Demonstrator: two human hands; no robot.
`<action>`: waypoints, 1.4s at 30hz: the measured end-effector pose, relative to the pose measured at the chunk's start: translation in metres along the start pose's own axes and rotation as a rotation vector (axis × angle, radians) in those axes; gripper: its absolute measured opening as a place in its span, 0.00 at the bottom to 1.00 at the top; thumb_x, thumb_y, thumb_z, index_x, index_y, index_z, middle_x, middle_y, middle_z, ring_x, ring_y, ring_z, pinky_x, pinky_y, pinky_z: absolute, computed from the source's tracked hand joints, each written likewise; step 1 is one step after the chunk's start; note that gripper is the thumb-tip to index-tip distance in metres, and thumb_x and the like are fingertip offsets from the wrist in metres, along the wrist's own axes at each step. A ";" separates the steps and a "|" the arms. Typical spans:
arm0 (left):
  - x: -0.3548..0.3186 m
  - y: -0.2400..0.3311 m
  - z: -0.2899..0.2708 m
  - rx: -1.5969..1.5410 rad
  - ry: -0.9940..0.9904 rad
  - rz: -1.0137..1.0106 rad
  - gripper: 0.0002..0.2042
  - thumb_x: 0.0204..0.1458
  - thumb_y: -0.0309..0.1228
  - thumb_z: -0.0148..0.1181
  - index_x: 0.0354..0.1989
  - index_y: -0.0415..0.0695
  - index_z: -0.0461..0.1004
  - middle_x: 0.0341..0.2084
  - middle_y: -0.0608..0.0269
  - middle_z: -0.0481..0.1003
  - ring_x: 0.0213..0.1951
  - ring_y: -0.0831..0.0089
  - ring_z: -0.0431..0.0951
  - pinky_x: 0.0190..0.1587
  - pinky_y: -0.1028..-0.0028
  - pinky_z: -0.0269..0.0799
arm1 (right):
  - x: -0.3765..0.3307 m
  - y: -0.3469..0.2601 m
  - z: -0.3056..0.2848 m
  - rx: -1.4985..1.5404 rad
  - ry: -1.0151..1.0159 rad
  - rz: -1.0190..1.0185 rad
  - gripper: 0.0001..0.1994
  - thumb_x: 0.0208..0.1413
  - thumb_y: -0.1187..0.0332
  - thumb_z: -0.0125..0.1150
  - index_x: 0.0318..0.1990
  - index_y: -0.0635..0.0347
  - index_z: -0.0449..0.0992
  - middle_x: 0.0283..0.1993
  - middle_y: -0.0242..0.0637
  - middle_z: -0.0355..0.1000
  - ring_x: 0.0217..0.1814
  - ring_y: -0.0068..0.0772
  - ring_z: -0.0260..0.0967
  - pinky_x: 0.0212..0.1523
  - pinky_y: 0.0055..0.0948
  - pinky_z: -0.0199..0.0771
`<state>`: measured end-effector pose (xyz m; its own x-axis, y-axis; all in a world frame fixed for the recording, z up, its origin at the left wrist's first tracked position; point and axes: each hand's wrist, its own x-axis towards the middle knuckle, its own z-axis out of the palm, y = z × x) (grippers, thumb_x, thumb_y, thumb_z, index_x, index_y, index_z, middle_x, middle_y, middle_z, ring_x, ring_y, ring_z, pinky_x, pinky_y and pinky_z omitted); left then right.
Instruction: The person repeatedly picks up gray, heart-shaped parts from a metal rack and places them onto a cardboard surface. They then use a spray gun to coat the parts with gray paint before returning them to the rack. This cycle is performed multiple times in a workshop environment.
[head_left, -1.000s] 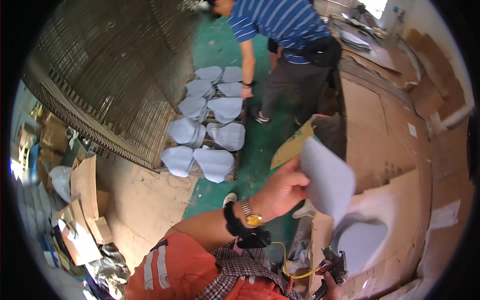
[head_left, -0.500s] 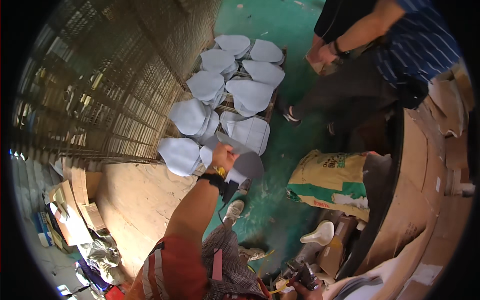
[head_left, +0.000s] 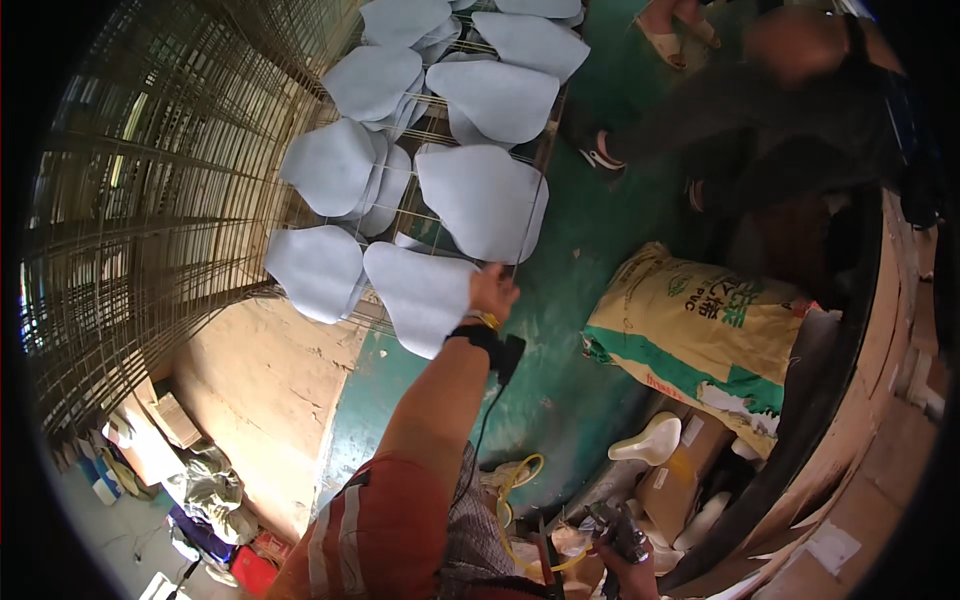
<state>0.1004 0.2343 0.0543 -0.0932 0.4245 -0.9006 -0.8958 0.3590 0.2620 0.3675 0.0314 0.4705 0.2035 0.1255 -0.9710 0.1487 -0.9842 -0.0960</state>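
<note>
My left hand (head_left: 494, 292) reaches forward beside the right edge of a pale grey cut sheet (head_left: 420, 295), its fingers apart and apparently holding nothing. That sheet lies at the near end of a wire rack (head_left: 408, 212). Overlapping on the rack are several more rounded, tapering sheets, among them a large grey sheet (head_left: 485, 200) just beyond my hand. At the lower edge my right hand (head_left: 632, 572) is closed around a metal spray gun (head_left: 622, 532). A yellow hose (head_left: 512, 490) loops close to it.
Stacked wire racks (head_left: 170, 190) lean along the left, above a brown board (head_left: 270, 390). Right of my arm lie a yellow-and-green sack (head_left: 700, 320), a cream saddle-shaped piece (head_left: 648, 440) and a cardboard box (head_left: 685, 470). Another person's dark-trousered leg (head_left: 700, 125) is beyond the sack.
The sheet that my left hand gripped, its dark side showing, now lies pale side up on the rack. The fingers have loosened at its edge. The view has shifted nearer the rack.
</note>
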 end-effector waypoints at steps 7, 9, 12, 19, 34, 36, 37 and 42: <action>-0.087 0.000 -0.114 0.176 -0.037 -0.150 0.28 0.48 0.31 0.61 0.58 0.49 0.57 0.43 0.59 0.68 0.45 0.54 0.71 0.51 0.49 0.65 | 0.023 0.003 0.014 0.109 -0.150 -0.407 0.12 0.49 0.75 0.62 0.42 0.63 0.72 0.33 0.32 0.72 0.34 0.25 0.71 0.37 0.24 0.70; -0.119 0.055 -0.165 0.119 0.071 -0.009 0.25 0.50 0.34 0.57 0.57 0.51 0.59 0.43 0.59 0.69 0.43 0.56 0.72 0.47 0.52 0.67 | 0.016 0.005 0.016 0.089 -0.210 -0.469 0.14 0.48 0.77 0.62 0.44 0.63 0.71 0.34 0.33 0.72 0.35 0.27 0.72 0.37 0.26 0.73; -0.188 0.171 -0.244 -0.006 0.316 0.321 0.21 0.53 0.37 0.53 0.55 0.53 0.60 0.44 0.60 0.71 0.38 0.58 0.73 0.41 0.56 0.70 | -0.028 -0.021 0.037 0.050 -0.240 -0.559 0.17 0.48 0.80 0.60 0.48 0.63 0.71 0.35 0.34 0.72 0.35 0.28 0.72 0.38 0.29 0.75; -0.450 0.339 -0.230 -0.368 0.567 1.015 0.17 0.51 0.28 0.52 0.51 0.46 0.62 0.42 0.56 0.71 0.34 0.64 0.76 0.35 0.70 0.73 | -0.085 -0.037 0.035 -0.095 -0.349 -0.758 0.15 0.50 0.81 0.56 0.47 0.65 0.69 0.35 0.36 0.72 0.34 0.30 0.72 0.38 0.29 0.75; -0.446 0.291 -0.143 -0.464 0.430 1.234 0.13 0.60 0.33 0.47 0.50 0.42 0.68 0.37 0.66 0.70 0.38 0.76 0.70 0.41 0.75 0.66 | -0.183 0.054 -0.034 -0.138 -0.053 -0.946 0.20 0.52 0.75 0.58 0.54 0.63 0.65 0.34 0.31 0.69 0.33 0.24 0.67 0.33 0.24 0.69; -0.437 0.281 -0.138 -0.472 0.398 1.247 0.14 0.60 0.35 0.47 0.51 0.42 0.67 0.41 0.64 0.70 0.42 0.74 0.70 0.45 0.73 0.66 | -0.175 0.084 -0.057 -0.193 -0.005 -0.977 0.22 0.54 0.75 0.57 0.58 0.62 0.63 0.44 0.33 0.68 0.44 0.28 0.65 0.43 0.26 0.69; -0.437 0.268 -0.130 -0.469 0.362 1.344 0.16 0.61 0.37 0.45 0.52 0.39 0.66 0.44 0.59 0.69 0.46 0.66 0.68 0.50 0.68 0.64 | -0.170 0.100 -0.070 -0.238 0.035 -0.974 0.22 0.54 0.76 0.57 0.58 0.63 0.63 0.45 0.34 0.68 0.44 0.28 0.65 0.42 0.26 0.69; -0.431 0.172 -0.112 0.353 0.651 1.544 0.22 0.59 0.33 0.46 0.59 0.35 0.57 0.52 0.46 0.65 0.54 0.55 0.65 0.55 0.66 0.61 | -0.168 0.178 -0.099 -0.022 0.051 -0.951 0.20 0.53 0.77 0.57 0.54 0.63 0.66 0.41 0.32 0.69 0.40 0.27 0.65 0.40 0.27 0.70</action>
<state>-0.0621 0.0202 0.4492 -0.9425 0.1763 0.2839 0.3123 0.1622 0.9360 0.4556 -0.1526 0.6387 0.0297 0.8783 -0.4772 0.2918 -0.4643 -0.8362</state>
